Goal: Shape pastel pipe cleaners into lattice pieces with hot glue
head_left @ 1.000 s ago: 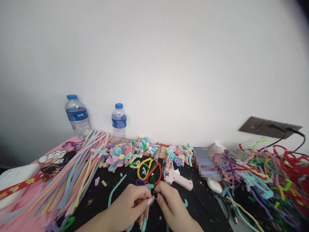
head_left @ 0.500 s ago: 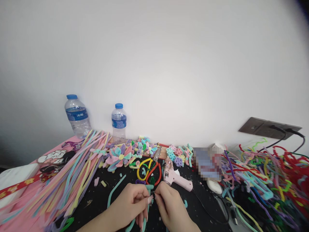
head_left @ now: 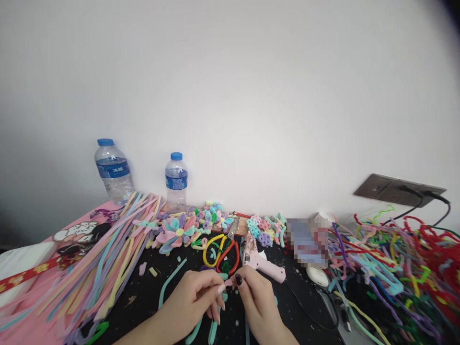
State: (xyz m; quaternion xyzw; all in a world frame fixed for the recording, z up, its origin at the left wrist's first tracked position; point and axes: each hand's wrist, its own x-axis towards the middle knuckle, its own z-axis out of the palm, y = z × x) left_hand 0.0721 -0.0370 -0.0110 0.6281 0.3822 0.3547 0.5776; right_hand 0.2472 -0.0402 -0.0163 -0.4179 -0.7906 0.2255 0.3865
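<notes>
Close together above the black work surface, my left hand [head_left: 201, 299] and my right hand [head_left: 258, 302] both have their fingers pinched. A short pink pipe-cleaner piece [head_left: 229, 283] runs between their fingertips, partly hidden by them. Dark polish shows on the right thumbnail. Teal pipe cleaners [head_left: 213, 331] lie under and beside the left hand. Just beyond the fingers are scissors with yellow and red handles [head_left: 237, 256], blades pointing away. A pink glue gun [head_left: 268, 268] rests beyond the right hand, its cord running off to the right.
A bundle of pastel pipe cleaners [head_left: 118, 254] spreads at left. Finished fuzzy flowers [head_left: 178, 232] line the back near two water bottles [head_left: 177, 179]. On the right are a white mouse [head_left: 317, 276] and a tangle of coloured pipe cleaners [head_left: 402, 282]. A wall socket [head_left: 390, 188] holds plugs.
My right hand has turned so its thumb now shows on top. The pink piece between the fingertips is more visible. The view has shifted slightly.
</notes>
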